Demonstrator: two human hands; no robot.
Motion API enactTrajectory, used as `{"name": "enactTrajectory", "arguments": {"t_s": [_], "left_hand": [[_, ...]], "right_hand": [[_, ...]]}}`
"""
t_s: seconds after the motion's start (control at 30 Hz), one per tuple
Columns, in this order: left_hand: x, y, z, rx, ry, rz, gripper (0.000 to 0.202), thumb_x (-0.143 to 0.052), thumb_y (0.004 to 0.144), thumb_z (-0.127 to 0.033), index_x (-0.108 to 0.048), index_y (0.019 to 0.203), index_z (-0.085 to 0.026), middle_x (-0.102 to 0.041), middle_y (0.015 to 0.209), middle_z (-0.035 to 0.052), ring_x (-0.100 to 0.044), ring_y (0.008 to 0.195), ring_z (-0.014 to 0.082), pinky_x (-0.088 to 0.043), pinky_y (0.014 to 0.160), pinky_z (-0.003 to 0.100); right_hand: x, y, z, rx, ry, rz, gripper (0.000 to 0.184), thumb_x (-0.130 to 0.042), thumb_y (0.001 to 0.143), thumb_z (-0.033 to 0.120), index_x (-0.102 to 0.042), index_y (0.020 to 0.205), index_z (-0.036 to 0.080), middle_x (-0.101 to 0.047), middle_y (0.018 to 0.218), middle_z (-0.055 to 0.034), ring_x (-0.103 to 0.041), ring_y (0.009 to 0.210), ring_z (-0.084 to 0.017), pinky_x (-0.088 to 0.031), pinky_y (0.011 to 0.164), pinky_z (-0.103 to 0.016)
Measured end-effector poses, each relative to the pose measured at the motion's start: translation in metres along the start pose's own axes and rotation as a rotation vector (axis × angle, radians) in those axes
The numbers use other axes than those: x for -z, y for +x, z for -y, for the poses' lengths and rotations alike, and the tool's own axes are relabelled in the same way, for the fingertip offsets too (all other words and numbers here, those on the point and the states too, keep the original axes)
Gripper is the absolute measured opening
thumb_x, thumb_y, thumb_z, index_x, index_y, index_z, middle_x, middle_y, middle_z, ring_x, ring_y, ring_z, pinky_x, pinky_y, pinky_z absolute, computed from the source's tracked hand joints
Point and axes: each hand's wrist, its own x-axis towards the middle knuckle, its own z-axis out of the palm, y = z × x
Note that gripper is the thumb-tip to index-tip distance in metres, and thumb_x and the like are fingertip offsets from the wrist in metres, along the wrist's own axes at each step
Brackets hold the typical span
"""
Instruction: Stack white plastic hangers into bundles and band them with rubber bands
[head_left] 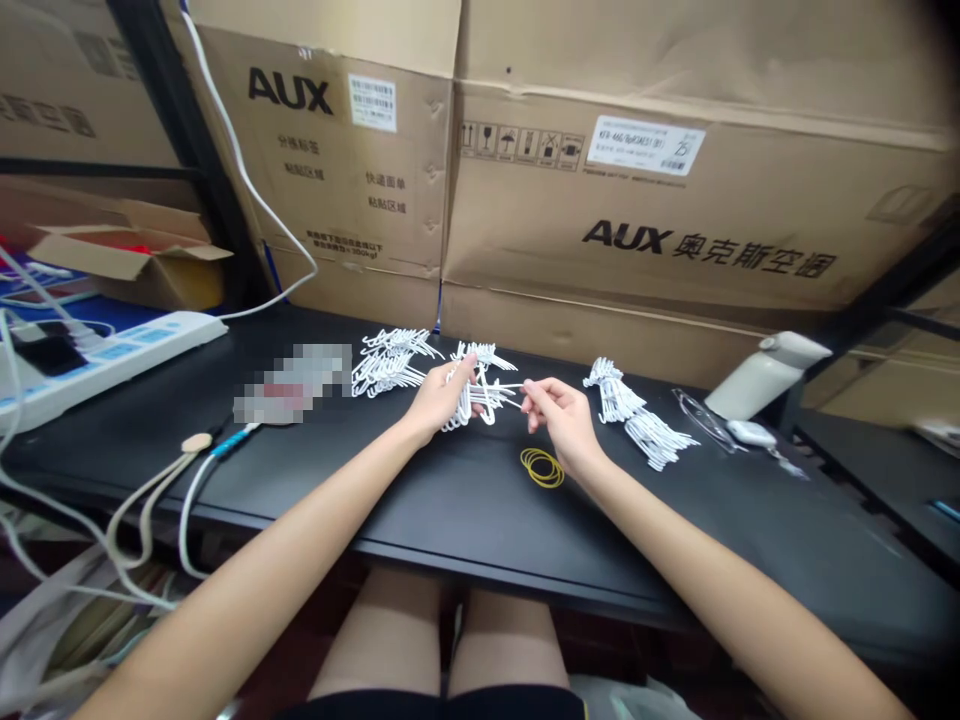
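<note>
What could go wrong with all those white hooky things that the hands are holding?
The white hooked pieces in the left hand might snag on one another, since they are bunched close together.

The yellow bands lie loose beside the right hand, so a wrist could brush them away.

The left pile of white pieces sits close to the left hand, so a bump might scatter it.

The left hand (pixel 441 398) hides part of the bunch of small white hook-ended hangers (pixel 486 398). Blurry squares cover the flat grey thing (pixel 294 385). The long white power strip (pixel 142 350) is cut off at the left.
</note>
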Motion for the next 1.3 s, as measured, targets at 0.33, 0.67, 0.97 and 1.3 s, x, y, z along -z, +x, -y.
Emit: {"name": "enactTrajectory", "arguments": {"t_s": [0.33,0.67,0.97,1.3], "left_hand": [[-0.001,-0.002,0.000,-0.016,0.080,0.034,0.038,-0.049,0.084,-0.052,-0.052,0.068,-0.017,-0.057,0.055,-0.0004,-0.057,0.049,0.0137,-0.050,0.048,0.025],[0.004,-0.002,0.006,-0.106,0.154,0.083,0.044,-0.046,0.083,-0.058,-0.048,0.065,-0.018,-0.059,0.058,0.0000,-0.057,0.053,0.0138,-0.047,0.054,0.024],[-0.001,-0.002,0.003,0.015,-0.048,0.064,0.033,-0.054,0.082,-0.051,-0.051,0.082,-0.018,-0.061,0.062,0.0001,-0.065,0.056,0.0191,-0.053,0.050,0.030],[0.001,-0.002,0.000,0.035,-0.009,0.112,0.034,-0.052,0.083,-0.050,-0.056,0.081,-0.016,-0.063,0.057,0.0012,-0.065,0.051,0.0178,-0.050,0.046,0.025]], "right_hand": [[-0.003,-0.002,-0.003,-0.152,0.097,-0.008,0.030,-0.072,0.068,0.043,-0.060,0.064,0.016,-0.054,0.053,0.0039,-0.039,0.037,-0.005,-0.034,0.037,-0.021],[-0.005,-0.005,-0.003,-0.064,-0.008,0.056,0.031,-0.067,0.074,0.046,-0.058,0.067,0.017,-0.055,0.053,0.0036,-0.041,0.035,-0.006,-0.031,0.037,-0.021],[-0.002,-0.014,0.003,0.237,-0.402,0.077,0.031,-0.053,0.086,0.045,-0.052,0.067,0.020,-0.058,0.060,0.0015,-0.046,0.043,-0.009,-0.036,0.045,-0.023],[0.000,-0.014,0.004,0.244,-0.412,0.129,0.031,-0.052,0.086,0.046,-0.055,0.069,0.021,-0.062,0.064,0.0001,-0.051,0.044,-0.011,-0.040,0.047,-0.024]]}}
